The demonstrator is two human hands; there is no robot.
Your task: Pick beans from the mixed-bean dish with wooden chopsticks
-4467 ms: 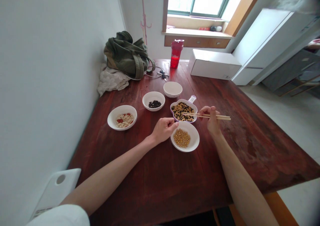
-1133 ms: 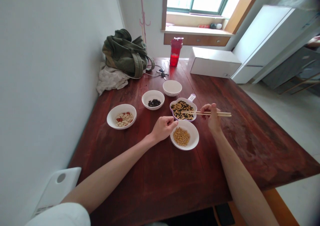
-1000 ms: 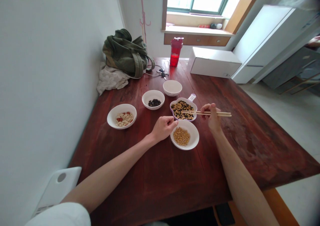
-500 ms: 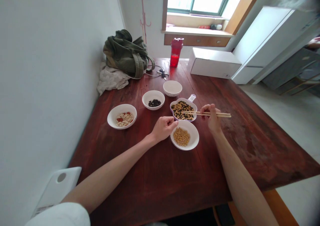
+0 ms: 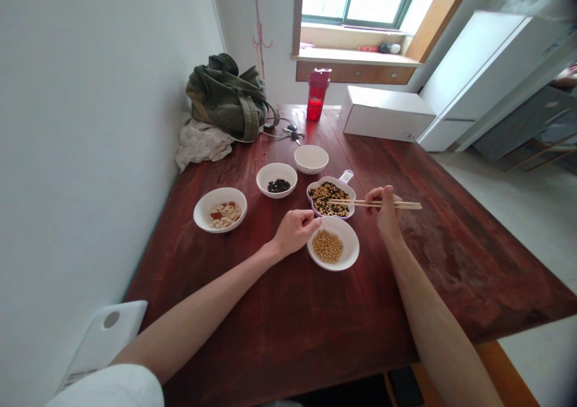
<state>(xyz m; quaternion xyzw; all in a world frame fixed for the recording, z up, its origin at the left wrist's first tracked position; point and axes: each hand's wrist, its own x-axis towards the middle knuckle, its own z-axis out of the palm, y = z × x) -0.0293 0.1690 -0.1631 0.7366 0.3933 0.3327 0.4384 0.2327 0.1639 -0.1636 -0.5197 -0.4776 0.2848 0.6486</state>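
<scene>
My right hand (image 5: 385, 210) is closed on a pair of wooden chopsticks (image 5: 408, 205), whose tips are in the flower-shaped, purple-rimmed dish (image 5: 346, 213) of mixed yellow and black beans. My left hand (image 5: 295, 229) is closed, its thumb side at the left rim of the white bowl (image 5: 349, 253) of yellow beans; whatever it grips is too hidden to name. Left of the dish, a white bowl (image 5: 276, 171) holds black beans. Another bowl (image 5: 201, 211), farther left, has pale and reddish nuts or seeds in it. Behind the dish stands an empty white bowl (image 5: 311, 157).
Toward the back of the dark red table (image 5: 288, 323) are a green bag (image 5: 225, 97) on a pale cloth (image 5: 202, 142), keys (image 5: 294, 134), a red bottle (image 5: 318, 94) and a white box (image 5: 385, 115). A wall runs along the left.
My right hand and the chopsticks have shifted slightly to the right, the tips still in the flower-shaped dish. The left hand and the bowls have not moved.
</scene>
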